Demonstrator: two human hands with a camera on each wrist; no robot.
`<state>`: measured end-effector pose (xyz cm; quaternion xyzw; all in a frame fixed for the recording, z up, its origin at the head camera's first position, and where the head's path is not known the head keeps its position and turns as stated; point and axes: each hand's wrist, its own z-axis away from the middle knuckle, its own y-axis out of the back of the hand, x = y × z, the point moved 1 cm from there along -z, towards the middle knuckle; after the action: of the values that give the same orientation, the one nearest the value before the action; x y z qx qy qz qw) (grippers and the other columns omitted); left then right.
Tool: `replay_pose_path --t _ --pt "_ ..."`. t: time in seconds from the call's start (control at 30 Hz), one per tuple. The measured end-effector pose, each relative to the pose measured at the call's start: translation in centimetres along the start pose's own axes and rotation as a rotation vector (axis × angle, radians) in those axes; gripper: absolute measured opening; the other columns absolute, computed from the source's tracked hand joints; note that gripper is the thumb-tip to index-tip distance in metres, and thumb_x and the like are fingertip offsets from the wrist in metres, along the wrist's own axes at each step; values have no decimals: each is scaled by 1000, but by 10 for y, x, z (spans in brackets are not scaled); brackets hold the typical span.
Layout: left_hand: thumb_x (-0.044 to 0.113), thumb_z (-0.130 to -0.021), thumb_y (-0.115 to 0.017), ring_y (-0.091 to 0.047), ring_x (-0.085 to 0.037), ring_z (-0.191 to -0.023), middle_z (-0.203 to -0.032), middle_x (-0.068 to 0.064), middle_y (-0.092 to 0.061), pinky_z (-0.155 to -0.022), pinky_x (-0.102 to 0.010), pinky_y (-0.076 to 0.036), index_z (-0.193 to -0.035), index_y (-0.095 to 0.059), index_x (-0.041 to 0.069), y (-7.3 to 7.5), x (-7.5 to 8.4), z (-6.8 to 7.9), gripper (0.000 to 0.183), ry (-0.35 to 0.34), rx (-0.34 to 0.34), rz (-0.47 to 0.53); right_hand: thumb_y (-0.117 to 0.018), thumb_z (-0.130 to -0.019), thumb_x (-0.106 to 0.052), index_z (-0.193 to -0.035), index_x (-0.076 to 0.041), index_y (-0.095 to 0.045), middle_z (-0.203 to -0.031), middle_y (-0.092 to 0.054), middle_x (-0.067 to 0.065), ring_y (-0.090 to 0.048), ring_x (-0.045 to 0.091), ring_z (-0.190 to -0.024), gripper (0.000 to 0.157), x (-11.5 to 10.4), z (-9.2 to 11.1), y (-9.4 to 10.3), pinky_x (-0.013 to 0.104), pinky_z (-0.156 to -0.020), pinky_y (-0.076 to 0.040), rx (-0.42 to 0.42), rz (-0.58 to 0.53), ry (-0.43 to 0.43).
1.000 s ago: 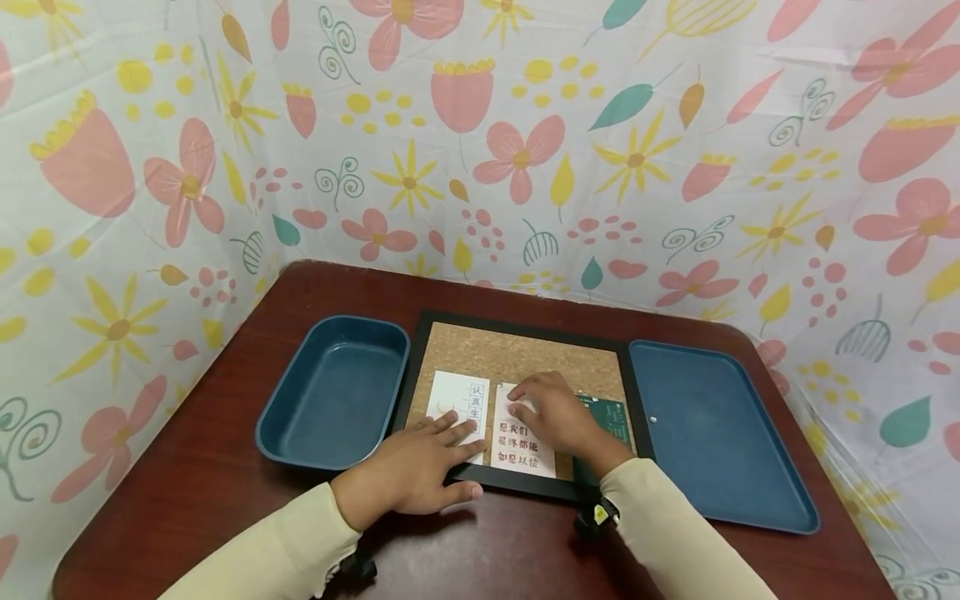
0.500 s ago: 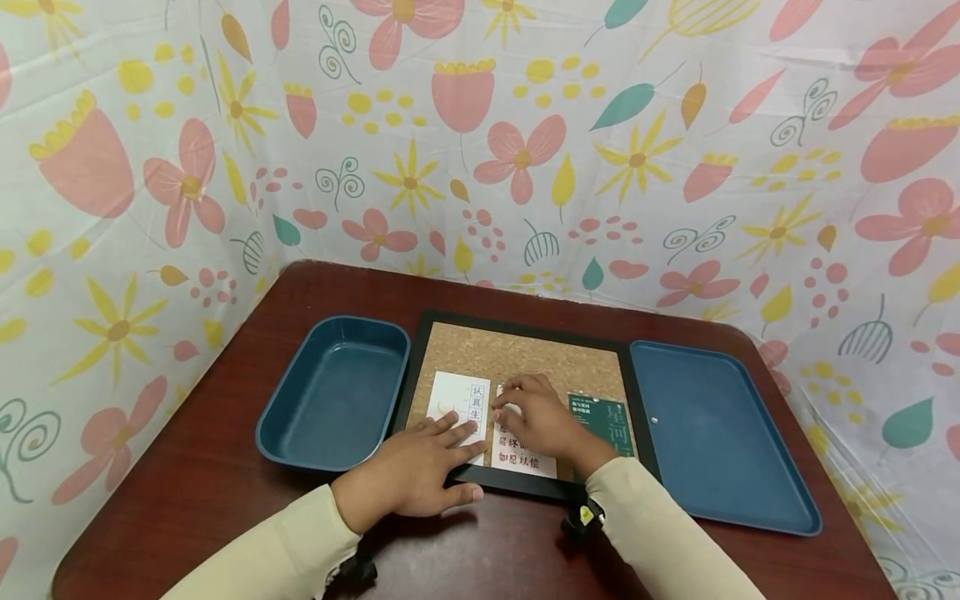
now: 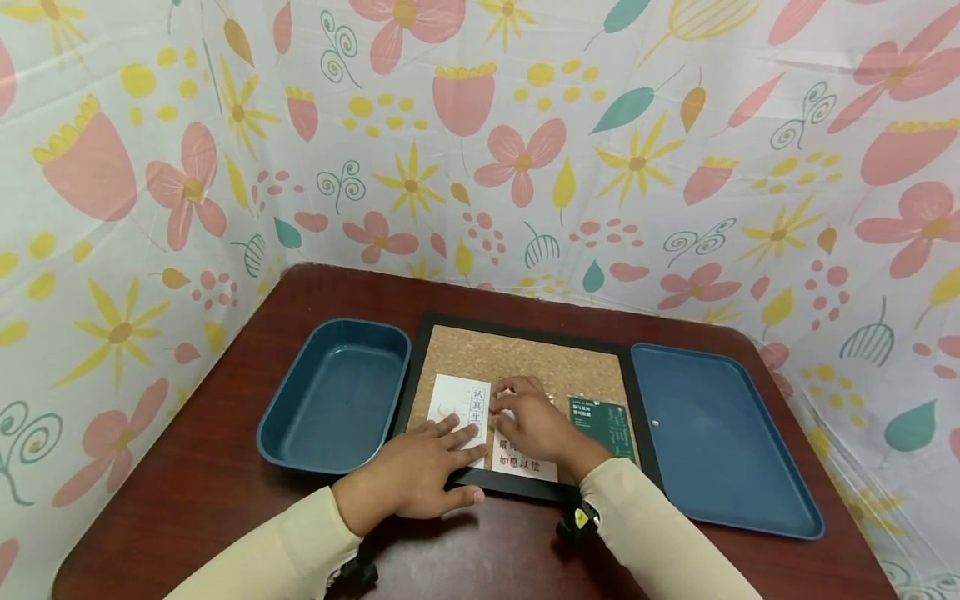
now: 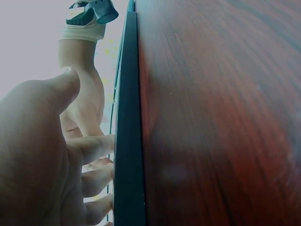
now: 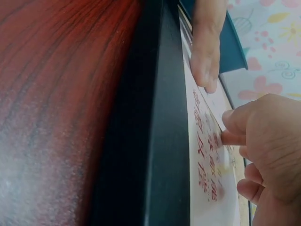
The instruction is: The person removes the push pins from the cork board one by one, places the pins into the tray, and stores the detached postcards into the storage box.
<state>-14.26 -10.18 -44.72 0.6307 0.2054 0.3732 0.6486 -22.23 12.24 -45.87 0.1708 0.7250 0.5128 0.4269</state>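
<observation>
My left hand (image 3: 416,471) lies with spread fingers across the lower part of a white card (image 3: 452,390) and the black frame of a corkboard (image 3: 480,348). Beside it, my right hand (image 3: 537,423) has bent fingers at the upper left of a middle card (image 3: 525,465) with red characters, covering much of it. In the right wrist view, thumb and finger come close together right at that card's surface; whether they pinch something small, I cannot tell. A dark green card (image 3: 606,423) lies to the right on the cork, with small shiny dots along its top edge.
A deep blue tray (image 3: 281,417) stands left of the board. Against the board's right side lies a shallow blue tray (image 3: 735,450), with a small shiny tack-like piece (image 3: 655,423) near its left edge. A flowered curtain (image 3: 517,225) hangs behind the dark red table (image 3: 217,467).
My right hand has shifted slightly left and down over the middle card, covering more of its red characters and uncovering more of the green card. My left hand stays put.
</observation>
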Motion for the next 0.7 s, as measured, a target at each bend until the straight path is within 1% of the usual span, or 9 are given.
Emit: replay_pose_path --t 0.13,0.3,0.4,0.5,0.6,0.7 --pt "75 -99 -30 -26 -28 -152 -164 1 -34 -118 -52 -31 -157 -44 32 0 0 0 73 0 0 -3 -67 -99 -11 -114 -2 -76 -138 -55 14 -41 36 -133 19 -2 1 -1 56 -110 -34 9 -32 10" --pt "76 -99 -30 -26 -28 -152 -164 0 -34 -118 -52 -30 -158 -43 31 0 0 0 75 -2 1 -1 -68 -97 -9 -114 -1 -74 -138 -55 15 -39 38 -135 20 -5 0 -2 58 -112 -31 18 -81 6" --pt "76 -99 -30 -26 -28 -153 -164 0 -34 -118 -52 -30 -158 -43 31 -1 0 0 75 0 -3 7 -69 -96 -8 -111 -3 -74 -139 -54 15 -38 38 -136 16 -4 -2 -4 58 -113 -29 32 -127 -30" --pt "75 -99 -31 -25 -28 -153 -164 0 -35 -118 -52 -30 -158 -43 31 0 1 0 74 -1 -4 14 -70 -96 -7 -108 -5 -75 -142 -53 14 -36 37 -138 13 -3 -3 -6 58 -113 -28 43 -178 -90" --pt "75 -99 -32 -25 -28 -153 -164 0 -34 -118 -53 -29 -158 -43 31 -1 1 0 74 0 -1 13 -71 -96 -7 -111 -6 -74 -145 -51 13 -33 37 -141 15 -1 -3 -8 58 -115 -26 48 -223 -138" --pt "75 -99 -32 -25 -29 -153 -164 0 -34 -119 -52 -29 -158 -43 30 -1 0 -1 75 4 2 12 -71 -95 -7 -115 -6 -73 -148 -48 13 -30 37 -143 21 -2 -3 -8 58 -115 -27 49 -263 -167"
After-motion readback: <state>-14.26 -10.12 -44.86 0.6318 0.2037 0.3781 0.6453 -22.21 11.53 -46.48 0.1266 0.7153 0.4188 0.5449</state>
